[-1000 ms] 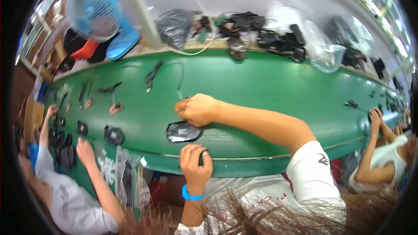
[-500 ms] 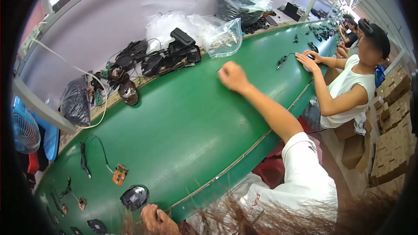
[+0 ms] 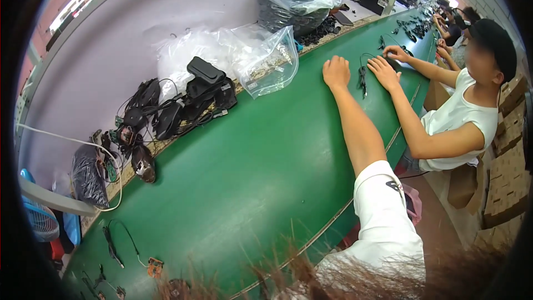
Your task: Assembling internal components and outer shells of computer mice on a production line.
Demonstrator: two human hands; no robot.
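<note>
My right arm stretches far out over the green belt (image 3: 239, 189). At its end my right hand (image 3: 337, 72) is palm down with fingers curled in; anything inside them is hidden. Closest to it on the right is a black bundled cable (image 3: 362, 80), lying on the belt in front of a co-worker and apart from my hand. My left hand is out of the picture. On the belt's near left lies an orange circuit board (image 3: 155, 268) with a black cable (image 3: 112, 247). Beside it, a dark rounded part (image 3: 179, 288) shows partly behind blurred hair.
A co-worker (image 3: 452, 116) sits to the right, both hands at a dark object. Along the wall ledge are black mouse parts and cables (image 3: 158, 114), clear plastic bags (image 3: 272, 64) and a bulging bag of dark pieces (image 3: 291, 8). Cardboard boxes (image 3: 508, 183) stand at far right.
My right hand has moved further right along the belt, closer to the co-worker's cable. My left hand has left the picture at the bottom. The whole view has turned rightward.
</note>
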